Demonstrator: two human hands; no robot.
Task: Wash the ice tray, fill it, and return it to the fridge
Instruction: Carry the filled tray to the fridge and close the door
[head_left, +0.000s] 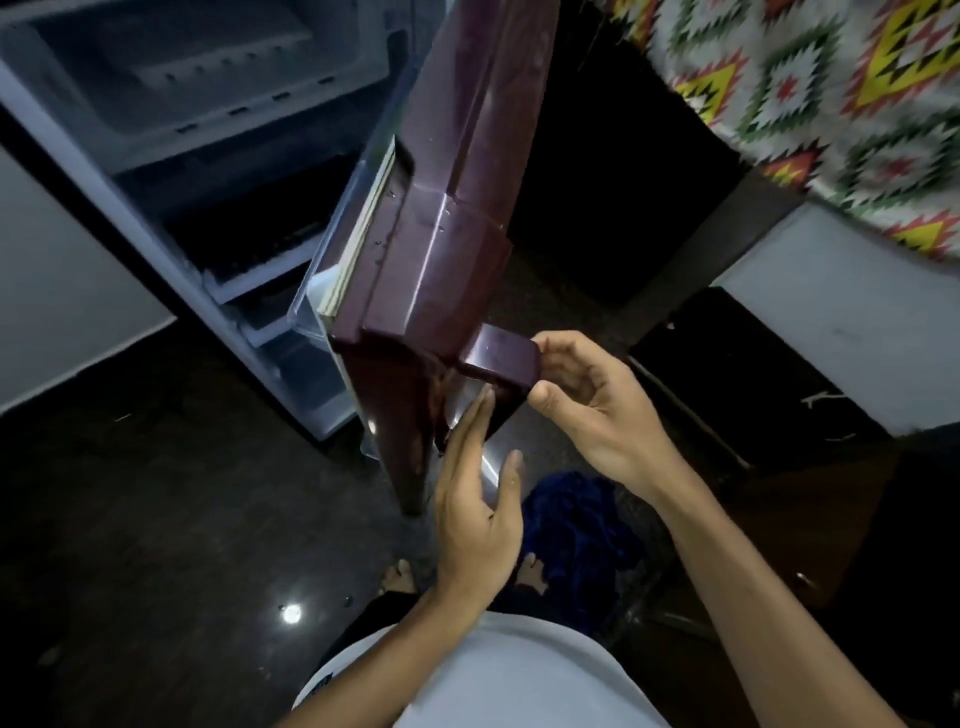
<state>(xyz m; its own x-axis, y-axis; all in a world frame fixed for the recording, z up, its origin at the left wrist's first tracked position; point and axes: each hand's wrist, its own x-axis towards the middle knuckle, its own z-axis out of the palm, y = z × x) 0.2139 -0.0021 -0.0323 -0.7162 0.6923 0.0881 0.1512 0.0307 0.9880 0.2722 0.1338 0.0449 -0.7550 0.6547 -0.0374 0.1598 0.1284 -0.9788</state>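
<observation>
Head view: the fridge (156, 130) stands open on the dark floor (156, 519), its pale compartments dim. The ice tray cannot be made out in them. The maroon door (441, 234) is swung out toward the person. The right hand (587, 410) grips the handle (501, 358), fingers over its top and thumb under its end. The left hand (478, 509) is flat with straight fingers, their tips against the door face just below the handle. A blue cloth (576, 519) lies on the floor beneath the hands. A patterned cloth (831, 104) hangs at upper right. A small dark mark on the white shirt (493, 675) is too blurred to read.
</observation>
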